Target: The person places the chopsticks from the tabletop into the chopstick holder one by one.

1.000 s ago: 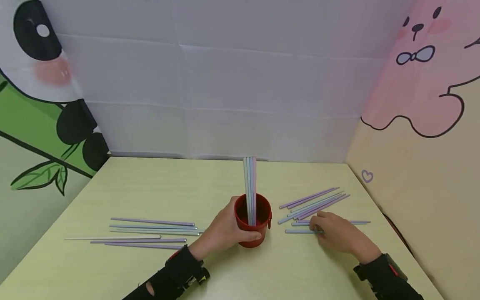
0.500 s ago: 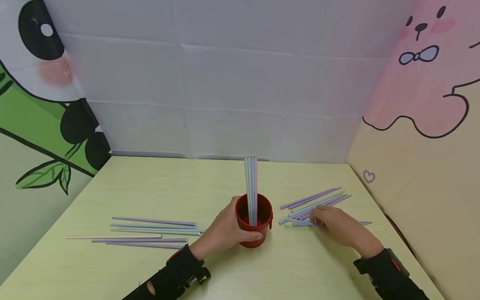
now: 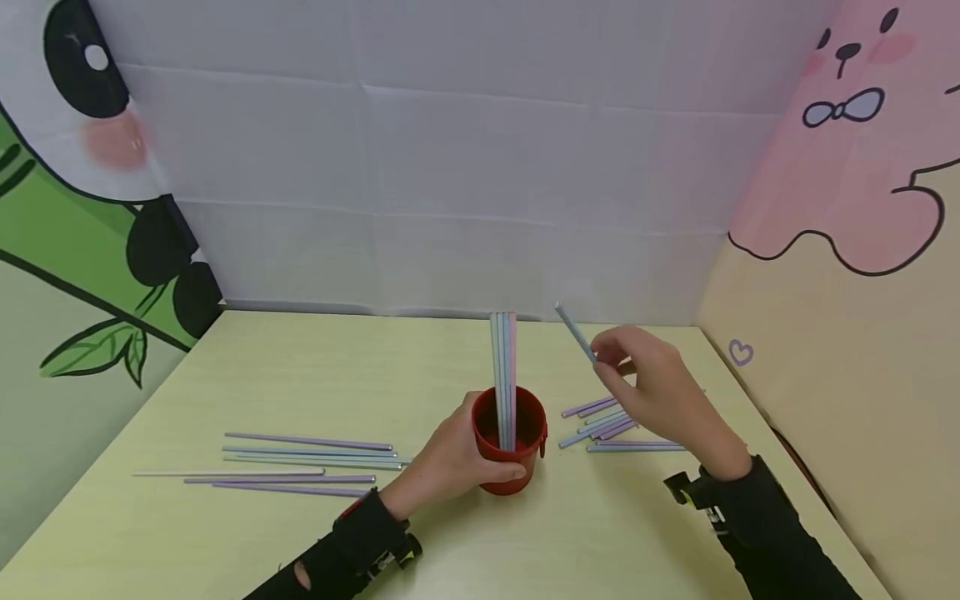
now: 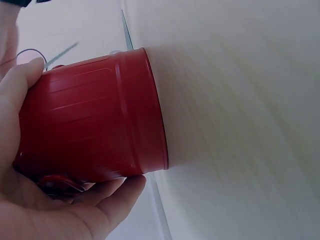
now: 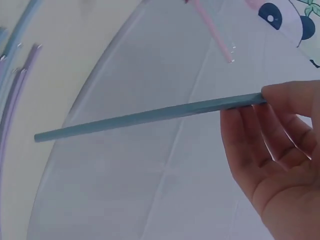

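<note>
My left hand (image 3: pixel 450 458) grips a small red bucket (image 4: pixel 95 120) by its side, fingers wrapped around it. It stands upright on the table, with several pastel straws (image 3: pixel 504 375) upright inside. Higher up on the right, my right hand (image 3: pixel 656 387) pinches one blue straw (image 5: pixel 125 120) near its end, between thumb and fingertips. The straw is raised and slants up to the left, apart from the bucket. Beneath that hand lies a loose pile of blue and purple straws (image 3: pixel 630 448), partly hidden by it.
On the left of the table (image 3: pixel 337 367) several more straws (image 3: pixel 315 452) lie roughly side by side. A pale backdrop (image 3: pixel 465 167) closes off the far edge, and printed side panels flank the table.
My right hand has picked up a blue straw from the right pile, then lifted it up and tilted it. The left hand has kept its hold on the bucket.
</note>
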`<state>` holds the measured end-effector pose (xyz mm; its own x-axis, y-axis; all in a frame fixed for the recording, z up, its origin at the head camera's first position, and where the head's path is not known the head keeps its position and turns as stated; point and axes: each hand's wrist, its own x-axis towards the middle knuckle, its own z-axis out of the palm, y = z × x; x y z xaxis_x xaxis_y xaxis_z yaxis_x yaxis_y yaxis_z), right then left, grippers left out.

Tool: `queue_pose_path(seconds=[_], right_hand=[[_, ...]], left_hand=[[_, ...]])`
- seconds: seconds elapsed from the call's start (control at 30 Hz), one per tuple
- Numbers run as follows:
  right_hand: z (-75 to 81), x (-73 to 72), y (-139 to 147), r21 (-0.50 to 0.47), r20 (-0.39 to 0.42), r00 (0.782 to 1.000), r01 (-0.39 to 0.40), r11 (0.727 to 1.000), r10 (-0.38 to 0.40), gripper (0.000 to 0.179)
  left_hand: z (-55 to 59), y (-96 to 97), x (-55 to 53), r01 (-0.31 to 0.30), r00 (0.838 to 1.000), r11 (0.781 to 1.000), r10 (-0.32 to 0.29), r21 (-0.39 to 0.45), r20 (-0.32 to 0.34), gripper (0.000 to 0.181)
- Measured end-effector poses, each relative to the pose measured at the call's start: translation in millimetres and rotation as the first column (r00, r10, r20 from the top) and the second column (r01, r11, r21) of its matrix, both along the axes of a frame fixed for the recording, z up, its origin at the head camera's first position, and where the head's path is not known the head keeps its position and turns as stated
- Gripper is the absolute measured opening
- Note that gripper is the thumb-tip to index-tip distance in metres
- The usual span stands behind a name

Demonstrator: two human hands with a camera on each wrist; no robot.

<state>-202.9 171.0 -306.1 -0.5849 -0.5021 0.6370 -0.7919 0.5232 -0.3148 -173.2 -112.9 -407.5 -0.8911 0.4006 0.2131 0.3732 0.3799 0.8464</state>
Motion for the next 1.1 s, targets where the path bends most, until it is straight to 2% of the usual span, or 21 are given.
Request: queue_pose_path(seconds=[0.13,0.27,0.4,0.5,0.57,0.77,0.87,1.0,1.07,1.1], right_hand=[[18.2,4.3,-21.0,-0.142,-0.006,1.000,0.002,0.990,-0.003,0.027],[37.3,16.0,-39.5,-0.280,0.010,1.000,0.005,0.960,-0.003,0.025],[50.3,24.6,-55.5,-0.421,0.062,0.995,-0.044,0.906,0.077,0.024],[51.6,25.2,-65.3,-0.496,0.123,0.979,-0.080,0.865,0.161,0.024],[49.6,25.0,-70.9,-0.521,0.164,0.966,-0.086,0.849,0.198,0.024],[37.8,24.6,-82.9,-0.523,0.269,0.935,-0.059,0.850,0.230,0.020],[31.4,24.1,-87.5,-0.508,0.312,0.924,-0.036,0.861,0.223,0.019],[22.2,22.1,-92.9,-0.470,0.363,0.913,0.006,0.882,0.187,0.019],[16.5,19.6,-95.7,-0.447,0.379,0.912,0.030,0.894,0.159,0.019],[9.5,14.9,-96.1,-0.437,0.385,0.912,0.042,0.898,0.144,0.020]], left_hand=[[1.0,0.0,0.4,0.001,1.000,1.000,-0.001,0.002,0.007,0.090],[1.8,0.8,0.6,0.000,1.000,1.000,0.000,0.004,0.028,0.091],[2.4,0.9,0.6,-0.004,0.999,1.000,0.004,0.002,0.047,0.091],[2.2,0.3,0.7,-0.006,0.999,1.000,0.006,0.000,0.037,0.091],[2.1,-0.1,1.0,-0.005,1.000,1.000,0.005,0.000,0.029,0.091],[2.6,-0.7,0.7,-0.009,1.000,1.000,0.009,-0.001,0.013,0.092],[3.0,-3.4,-1.4,-0.029,0.999,1.000,0.030,-0.005,0.018,0.092],[3.2,-7.6,-4.6,-0.048,0.999,0.999,0.048,-0.005,0.019,0.092],[12.4,-7.4,0.0,-0.043,0.999,0.999,0.043,0.010,0.023,0.091],[12.5,-7.3,-0.1,-0.041,0.999,0.999,0.041,0.017,0.021,0.090]])
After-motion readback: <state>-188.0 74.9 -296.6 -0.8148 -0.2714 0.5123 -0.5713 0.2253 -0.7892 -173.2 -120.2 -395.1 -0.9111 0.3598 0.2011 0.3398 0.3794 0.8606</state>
